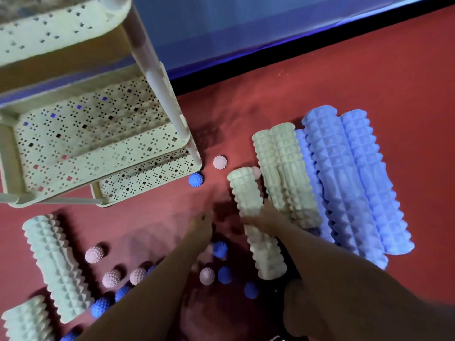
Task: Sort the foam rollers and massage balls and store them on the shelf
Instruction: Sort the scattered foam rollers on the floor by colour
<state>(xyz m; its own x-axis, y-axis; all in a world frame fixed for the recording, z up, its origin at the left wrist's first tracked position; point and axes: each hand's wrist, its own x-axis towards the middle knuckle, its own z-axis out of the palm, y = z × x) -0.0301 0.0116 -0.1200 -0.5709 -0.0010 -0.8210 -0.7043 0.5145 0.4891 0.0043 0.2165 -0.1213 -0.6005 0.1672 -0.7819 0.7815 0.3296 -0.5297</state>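
Note:
My right hand (262, 219) grips a cream foam roller (253, 217) around its middle; the roller lies on the red floor beside two more cream rollers (288, 173). Three blue rollers (349, 180) lie in a row to their right. My left hand (202, 225) hovers over the floor left of the held roller, blurred, holding nothing that I can see. Two pale green rollers (56, 264) lie at lower left. Spiky pink balls (94, 254) and blue balls (220, 249) are scattered around my arms. The cream perforated shelf (98, 188) stands at upper left.
A pink ball (219, 161) and a blue ball (196, 179) sit by the shelf's front corner post. A black skirting strip and blue wall (270, 33) run along the far edge of the floor. My knee (310, 311) is at the bottom.

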